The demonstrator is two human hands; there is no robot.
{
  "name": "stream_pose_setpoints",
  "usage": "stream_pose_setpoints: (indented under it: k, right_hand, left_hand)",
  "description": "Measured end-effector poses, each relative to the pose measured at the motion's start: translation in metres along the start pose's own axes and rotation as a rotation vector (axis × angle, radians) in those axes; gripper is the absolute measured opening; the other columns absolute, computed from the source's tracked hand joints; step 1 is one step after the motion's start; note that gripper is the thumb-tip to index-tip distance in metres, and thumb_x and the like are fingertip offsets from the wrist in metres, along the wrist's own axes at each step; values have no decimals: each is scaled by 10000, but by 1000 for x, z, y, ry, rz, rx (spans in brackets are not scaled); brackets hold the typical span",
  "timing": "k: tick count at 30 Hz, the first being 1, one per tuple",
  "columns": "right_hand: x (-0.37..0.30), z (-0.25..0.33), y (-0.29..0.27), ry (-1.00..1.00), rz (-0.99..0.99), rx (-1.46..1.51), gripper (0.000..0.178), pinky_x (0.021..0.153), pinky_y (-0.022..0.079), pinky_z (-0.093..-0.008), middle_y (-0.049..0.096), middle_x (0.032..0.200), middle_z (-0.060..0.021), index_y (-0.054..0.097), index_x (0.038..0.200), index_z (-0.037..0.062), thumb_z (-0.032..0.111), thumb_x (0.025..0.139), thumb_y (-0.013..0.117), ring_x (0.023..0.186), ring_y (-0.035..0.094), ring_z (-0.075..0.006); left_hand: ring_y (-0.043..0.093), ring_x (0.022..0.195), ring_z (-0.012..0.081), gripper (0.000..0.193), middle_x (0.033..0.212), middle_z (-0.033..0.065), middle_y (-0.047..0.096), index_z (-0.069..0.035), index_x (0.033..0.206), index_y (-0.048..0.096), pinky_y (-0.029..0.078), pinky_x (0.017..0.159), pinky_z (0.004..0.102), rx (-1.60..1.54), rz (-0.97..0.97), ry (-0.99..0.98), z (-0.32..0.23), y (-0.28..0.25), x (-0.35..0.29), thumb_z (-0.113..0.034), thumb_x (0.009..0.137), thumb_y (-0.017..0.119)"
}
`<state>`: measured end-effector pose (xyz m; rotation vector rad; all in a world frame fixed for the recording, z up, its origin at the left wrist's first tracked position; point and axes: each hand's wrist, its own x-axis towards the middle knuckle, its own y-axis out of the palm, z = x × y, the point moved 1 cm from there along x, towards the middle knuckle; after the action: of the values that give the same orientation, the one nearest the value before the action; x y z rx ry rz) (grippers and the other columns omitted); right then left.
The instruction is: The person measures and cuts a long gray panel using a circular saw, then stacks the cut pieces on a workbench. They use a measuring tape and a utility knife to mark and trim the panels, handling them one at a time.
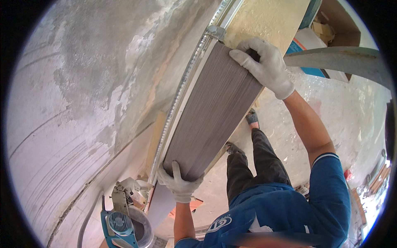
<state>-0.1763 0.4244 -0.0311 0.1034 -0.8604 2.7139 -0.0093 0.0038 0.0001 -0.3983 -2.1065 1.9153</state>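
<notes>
A long dark grey-brown board (211, 111) with fine grain lines lies slantwise along a guide rail marked as a ruler (180, 89). At its far end the board meets a small metal stop (216, 32) on that rail. My right hand (266, 66), in a white glove, is closed at the board's far right corner, thumb across the end and the other fingers curled. My left hand (180, 185), also gloved, grips the near end, with its fingers laid over the top face; its palm hides part of the edge there.
A blue mitre saw (120, 223) stands at the lower left beside the board's near end. A yellowish bench top (264, 20) runs on past the stop. On the right are a curved grey bar (335, 60) and an open cardboard box (341, 25). A stained wall (91, 74) rises at left.
</notes>
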Motion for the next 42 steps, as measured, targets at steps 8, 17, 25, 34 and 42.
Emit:
stream_pose_setpoints:
  k: [8, 17, 25, 34, 42]
  right_hand:
    - [-3, -2, 2, 22, -54, 134, 223, 649, 520, -269, 683, 756, 1, 751, 928, 61, 283, 922, 777, 706, 651, -114]
    - [17, 1, 1, 5, 210, 22, 335, 778, 537, -367, 686, 893, -76, 768, 982, 71, 399, 936, 719, 810, 666, -215]
    - [23, -4, 2, 6, 257, 50, 345, 796, 539, -355, 656, 960, -74, 766, 1006, 47, 382, 938, 722, 868, 654, -204]
    - [28, -7, -1, -70, 217, 20, 370, 792, 553, -355, 688, 945, -91, 770, 993, 57, 419, 931, 724, 875, 676, -216]
    - [57, 2, -24, -264, 130, -108, 299, 768, 575, -323, 735, 918, -97, 704, 1216, 84, 245, 964, 694, 818, 715, -192]
  left_hand:
    - [339, 1332, 573, 1139, 1462, 377, 333, -214, 1513, 407, 330, 978, 687, -83, -38, -16, -1, 3, 1, -485, 521, 895]
    - [336, 1342, 560, 1133, 1470, 381, 325, -208, 1505, 406, 316, 986, 671, -37, -28, -7, 0, 1, 2, -496, 523, 893]
    - [329, 1346, 552, 1106, 1455, 390, 330, -187, 1474, 419, 311, 980, 654, -52, -30, -11, -3, 1, 6, -505, 526, 891]
    - [336, 1344, 587, 1124, 1461, 396, 310, -99, 1487, 399, 317, 1021, 712, -14, 8, 15, -7, -1, 8, -476, 560, 911]
    - [400, 1283, 590, 1134, 1432, 418, 349, -197, 1503, 401, 337, 952, 686, 73, -29, 17, -9, -2, 13, -567, 536, 863]
